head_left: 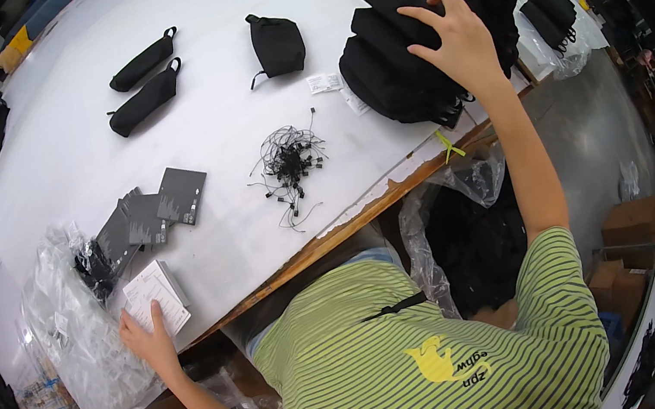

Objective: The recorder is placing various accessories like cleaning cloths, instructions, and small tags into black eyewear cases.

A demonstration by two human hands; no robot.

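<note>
My right hand [452,42] reaches over a pile of black zip pouches [382,63] at the right of the table, fingers spread and curved, with nothing visible gripped. At the front left, my left hand [149,337] rests at the near edge of a stack of white printed cards [158,296]. Its thumb and forefinger are apart, the thumb over the cards; the other fingers are partly hidden. Beyond the stack lie several dark grey cards [181,195]. A tangle of black tag strings [290,163] sits mid-table, and a single black pouch [277,45] lies behind it.
Two slim black pouches [147,99] lie at the back left. Crumpled clear plastic bags [73,328] cover the front left corner. Small white packets [324,82] lie beside the pile. Below the wooden table edge [326,244] hangs a plastic-lined container of black items [478,239]. Cardboard boxes [629,226] stand at right.
</note>
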